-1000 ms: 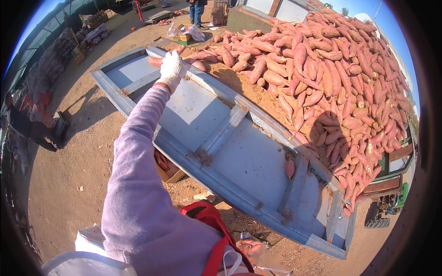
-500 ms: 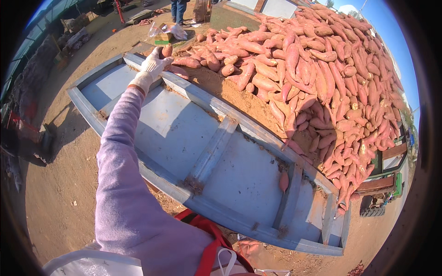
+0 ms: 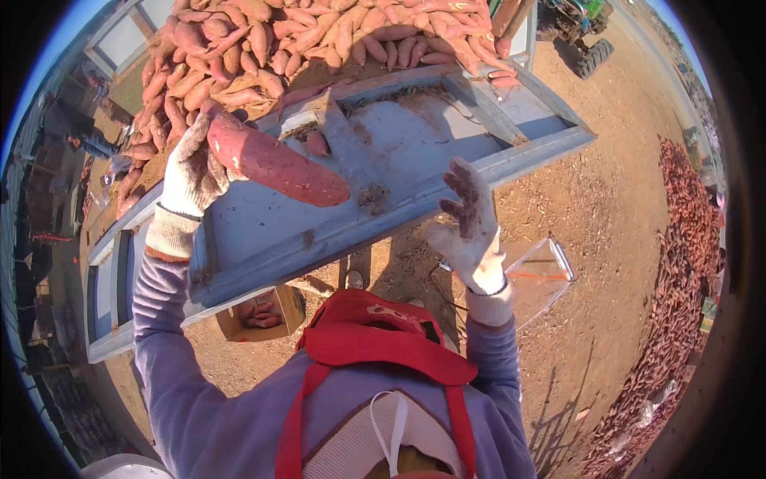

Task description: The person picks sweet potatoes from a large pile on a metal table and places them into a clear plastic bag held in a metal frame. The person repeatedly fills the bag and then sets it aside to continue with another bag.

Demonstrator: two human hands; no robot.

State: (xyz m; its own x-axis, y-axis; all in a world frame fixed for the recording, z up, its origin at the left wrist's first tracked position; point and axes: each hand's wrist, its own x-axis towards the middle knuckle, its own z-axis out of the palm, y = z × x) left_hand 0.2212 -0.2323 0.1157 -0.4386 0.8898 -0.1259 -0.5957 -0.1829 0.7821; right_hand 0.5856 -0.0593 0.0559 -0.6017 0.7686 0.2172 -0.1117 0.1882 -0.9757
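Observation:
A large, long sweet potato point(image 3: 279, 166) with reddish-pink skin is gripped at its left end by my left hand point(image 3: 191, 177), which wears a soiled white knit glove. Its free end points right, above the grey-blue metal panel point(image 3: 275, 254) in front of me. My right hand point(image 3: 469, 227), in a glove stained dark on the fingers, is raised off the panel's near edge. Its fingers are apart, with nothing in them. Beyond the panel rises a heap of sweet potatoes point(image 3: 335, 36). One small sweet potato point(image 3: 317, 144) lies on the panel.
Below the panel's near edge stands a cardboard box point(image 3: 286, 310) with several sweet potatoes inside. To the right are a clear plastic bag or sheet point(image 3: 536, 279) and a long bank of small reddish produce point(image 3: 678, 295). A vehicle wheel point(image 3: 595, 57) shows at the far right.
The view has swung right. My left hand, earlier reaching to the heap's left edge, now holds the large sweet potato nearer me. My right hand has come into view.

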